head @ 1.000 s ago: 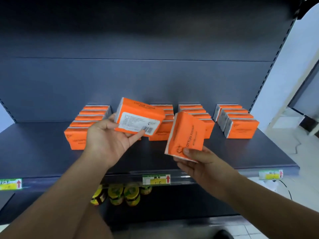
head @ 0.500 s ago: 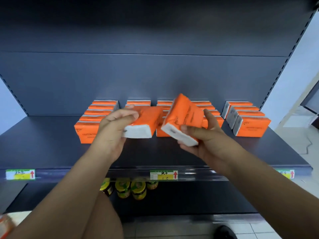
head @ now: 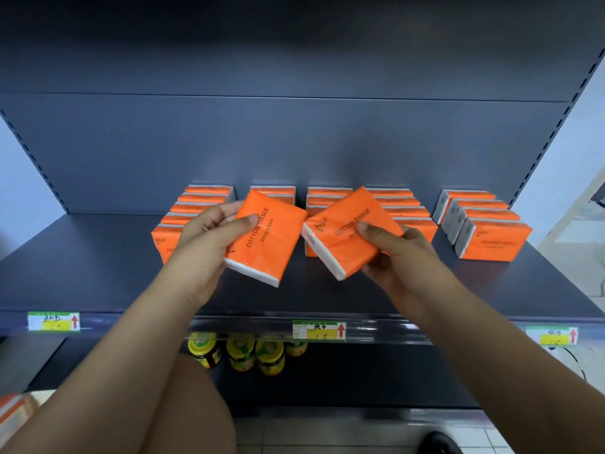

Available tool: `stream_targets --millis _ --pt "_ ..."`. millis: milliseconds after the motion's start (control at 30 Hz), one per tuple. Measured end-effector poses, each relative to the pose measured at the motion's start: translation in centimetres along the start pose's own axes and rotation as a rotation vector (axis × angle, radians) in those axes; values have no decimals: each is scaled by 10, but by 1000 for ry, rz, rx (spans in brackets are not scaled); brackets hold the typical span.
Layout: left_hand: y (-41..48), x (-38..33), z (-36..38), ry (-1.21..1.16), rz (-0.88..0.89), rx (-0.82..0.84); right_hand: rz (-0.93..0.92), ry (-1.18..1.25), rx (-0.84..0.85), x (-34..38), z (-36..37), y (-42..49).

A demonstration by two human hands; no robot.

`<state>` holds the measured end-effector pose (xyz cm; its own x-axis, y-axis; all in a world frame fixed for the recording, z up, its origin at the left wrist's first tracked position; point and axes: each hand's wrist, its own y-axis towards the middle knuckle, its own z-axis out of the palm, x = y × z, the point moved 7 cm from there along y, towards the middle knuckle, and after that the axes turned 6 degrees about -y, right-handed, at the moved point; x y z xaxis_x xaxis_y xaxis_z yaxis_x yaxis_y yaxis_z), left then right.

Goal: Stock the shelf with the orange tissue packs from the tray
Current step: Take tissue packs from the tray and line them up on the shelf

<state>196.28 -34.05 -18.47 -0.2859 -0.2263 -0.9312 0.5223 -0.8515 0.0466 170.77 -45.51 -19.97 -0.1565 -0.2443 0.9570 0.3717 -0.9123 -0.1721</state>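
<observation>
Left hand pinches one tissue pack, thumb on the printed face. Right hand pinches a second pack the same way. Both are above the shelf, in front of the stocked rows. Probably light, soft, slippery film wrap, so grip across the long edges. Half a second ago the white ends faced the camera; now both are label-up.

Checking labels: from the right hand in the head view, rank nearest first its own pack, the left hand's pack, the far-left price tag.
1. Own pack, in the right hand.
2. Left hand's pack, just leftward.
3. Far-left price tag, lower left.
</observation>
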Motion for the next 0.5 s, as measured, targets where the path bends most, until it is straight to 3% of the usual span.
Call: stream_targets --millis 300,500 --pt "6 -2 -4 234 90 12 66 -73 113 0 -2 7" --pt "17 -7 0 484 242 64 126 43 26 7 -7 15"
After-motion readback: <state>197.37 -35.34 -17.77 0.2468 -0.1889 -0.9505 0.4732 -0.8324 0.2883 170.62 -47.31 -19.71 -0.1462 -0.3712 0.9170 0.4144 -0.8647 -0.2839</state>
